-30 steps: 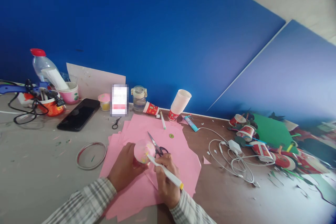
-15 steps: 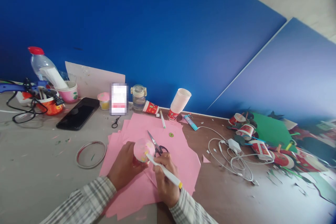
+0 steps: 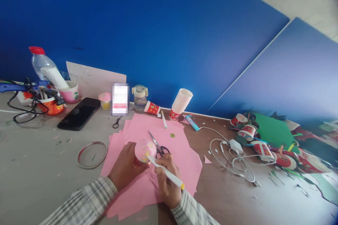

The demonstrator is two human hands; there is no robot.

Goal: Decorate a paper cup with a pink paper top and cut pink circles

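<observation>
Probably light and thin-walled, the pink-topped cup (image 3: 144, 149) could dent if squeezed hard, so a gentle hold around its side suits it. It is over pink paper (image 3: 129, 195), well out from the desk's (image 3: 39, 168) back edge. The left hand (image 3: 126, 166) curls round it; the right hand (image 3: 169, 188) pinches a white marker (image 3: 171, 176).

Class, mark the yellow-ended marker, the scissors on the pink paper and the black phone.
Yellow-ended marker (image 3: 171, 177), head view: its white barrel.
Scissors (image 3: 156, 142), head view: the blades.
Black phone (image 3: 78, 114), head view: middle of the dark screen.
</observation>
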